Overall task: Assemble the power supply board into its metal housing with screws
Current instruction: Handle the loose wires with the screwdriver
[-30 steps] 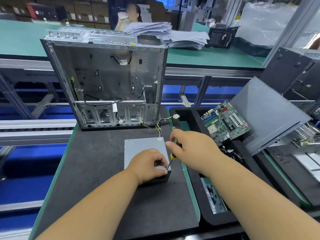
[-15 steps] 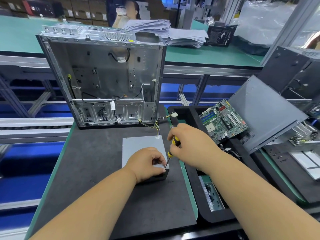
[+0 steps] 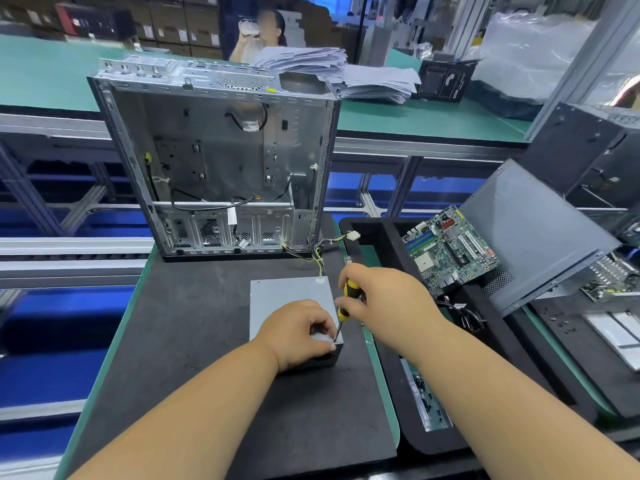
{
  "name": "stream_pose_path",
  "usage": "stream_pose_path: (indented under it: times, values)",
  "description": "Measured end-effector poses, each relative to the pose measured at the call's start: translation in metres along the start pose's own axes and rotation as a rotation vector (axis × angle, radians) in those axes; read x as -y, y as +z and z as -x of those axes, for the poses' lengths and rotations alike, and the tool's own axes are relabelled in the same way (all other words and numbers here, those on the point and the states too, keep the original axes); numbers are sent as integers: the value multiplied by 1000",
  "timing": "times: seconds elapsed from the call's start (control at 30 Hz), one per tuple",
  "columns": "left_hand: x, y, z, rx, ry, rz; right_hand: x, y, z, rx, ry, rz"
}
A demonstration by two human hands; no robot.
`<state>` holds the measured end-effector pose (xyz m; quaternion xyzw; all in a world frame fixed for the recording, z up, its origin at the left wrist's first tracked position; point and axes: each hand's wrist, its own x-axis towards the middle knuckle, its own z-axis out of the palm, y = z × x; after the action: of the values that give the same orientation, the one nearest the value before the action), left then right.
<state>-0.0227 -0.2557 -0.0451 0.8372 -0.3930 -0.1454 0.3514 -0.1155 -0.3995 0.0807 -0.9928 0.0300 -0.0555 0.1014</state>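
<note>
1. Metal housing (image 3: 289, 306) lies on the near tabletop (image 3: 194, 327).
2. Left hand (image 3: 298, 336) fingers grip its near-right corner.
3. Right hand (image 3: 384, 303) fingers clamp the screwdriver (image 3: 343, 311), tip at that corner.
4. Step judged: driving a screw; next calls for steady downward turning.

Left hand (image 3: 298, 336) curled, fingertips pinched, right hand (image 3: 384, 299) fisted, both forearms extended

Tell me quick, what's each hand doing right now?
Left hand: gripping the near corner of the metal housing.
Right hand: gripping the screwdriver, tip on that corner.
</note>
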Motion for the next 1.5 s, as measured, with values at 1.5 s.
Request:
stream_pose_path:
  times: [1.5]
  values:
    - [-6, 1, -2, -69, -119, 62, -19, 27, 2, -17, 8, -633]
